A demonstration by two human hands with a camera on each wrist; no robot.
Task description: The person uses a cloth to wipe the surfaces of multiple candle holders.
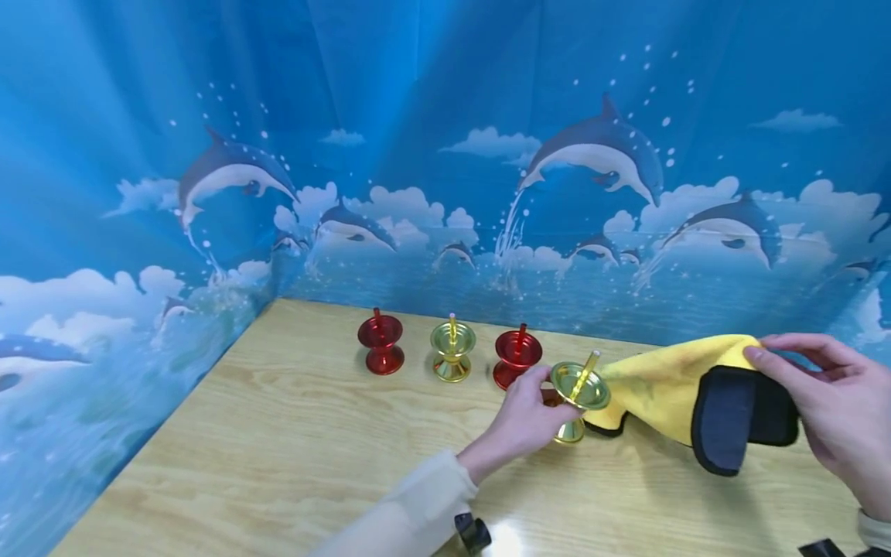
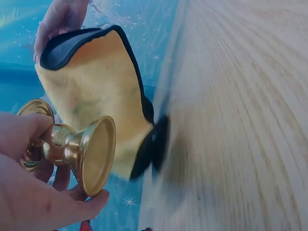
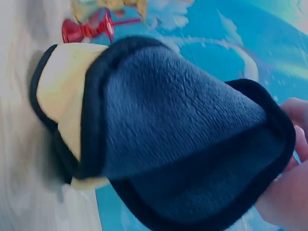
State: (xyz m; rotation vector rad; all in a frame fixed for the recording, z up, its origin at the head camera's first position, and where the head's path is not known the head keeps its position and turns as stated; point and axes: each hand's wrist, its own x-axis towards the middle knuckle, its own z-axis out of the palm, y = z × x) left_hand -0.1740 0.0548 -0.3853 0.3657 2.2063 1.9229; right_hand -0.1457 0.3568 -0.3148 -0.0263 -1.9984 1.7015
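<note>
My left hand [image 1: 532,414] grips a gold candle holder [image 1: 580,393] by its stem, tilted above the wooden table [image 1: 278,449]; in the left wrist view its round foot [image 2: 97,155] faces the camera. My right hand [image 1: 824,402] pinches the top of a yellow cloth with a dark grey back [image 1: 696,387], which hangs just right of the holder and touches the table. The right wrist view is filled by the cloth's grey side [image 3: 178,130].
A red candle holder [image 1: 380,343], a gold one [image 1: 452,352] and another red one [image 1: 517,356] stand in a row near the table's back edge. A blue dolphin backdrop [image 1: 445,155] closes the back and left sides.
</note>
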